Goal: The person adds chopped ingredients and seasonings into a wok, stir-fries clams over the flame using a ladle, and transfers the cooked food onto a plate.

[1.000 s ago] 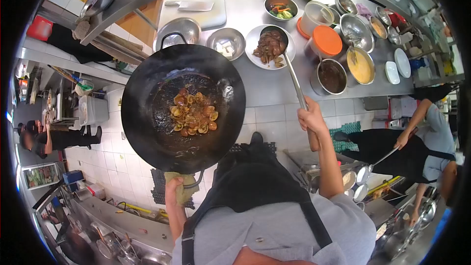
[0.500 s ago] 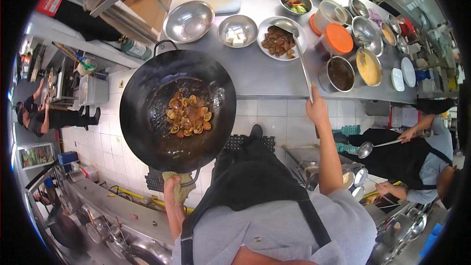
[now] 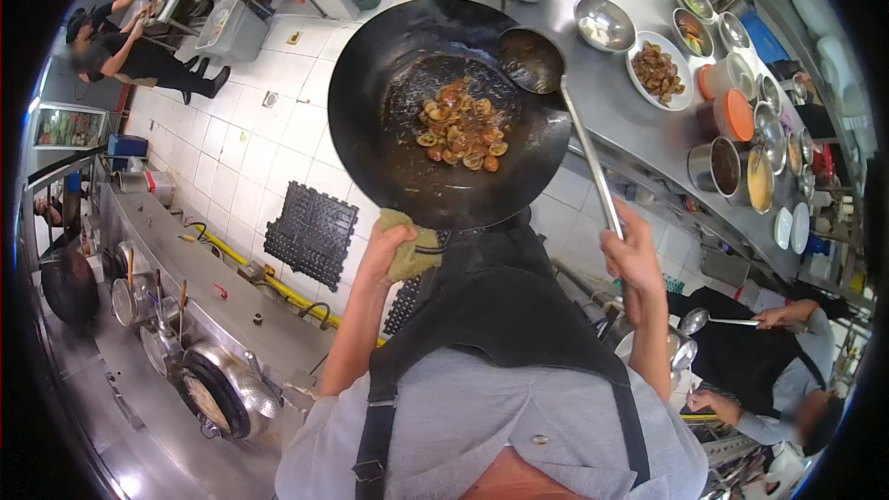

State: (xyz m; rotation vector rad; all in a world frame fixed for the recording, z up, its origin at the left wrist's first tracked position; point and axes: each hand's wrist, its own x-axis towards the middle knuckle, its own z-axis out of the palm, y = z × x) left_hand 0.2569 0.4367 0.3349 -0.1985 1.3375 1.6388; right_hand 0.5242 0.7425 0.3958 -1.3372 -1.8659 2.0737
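Note:
My left hand (image 3: 393,245) grips the wok's near handle through a folded greenish cloth (image 3: 413,250). The large black wok (image 3: 370,102) is held up before me, with brown, sauce-coated clams (image 3: 463,130) in its middle. My right hand (image 3: 633,250) is closed round the handle of a long metal ladle (image 3: 532,60). The ladle's bowl, dark with sauce, lies over the wok's right inner wall, apart from the clams. Beyond it, a white plate (image 3: 638,80) on the steel counter (image 3: 611,102) bears more brown clams.
Metal bowls (image 3: 604,23), an orange-lidded tub (image 3: 738,115) and sauce pots (image 3: 714,167) stand on the counter. At the left is a stove (image 3: 231,287) with pans. One co-worker (image 3: 741,343) holds a ladle at the right; another (image 3: 120,51) stands upper left.
The ladle has moved off the plate of clams and over the wok. The view has turned, with the counter now at the upper right and more of the stove showing.

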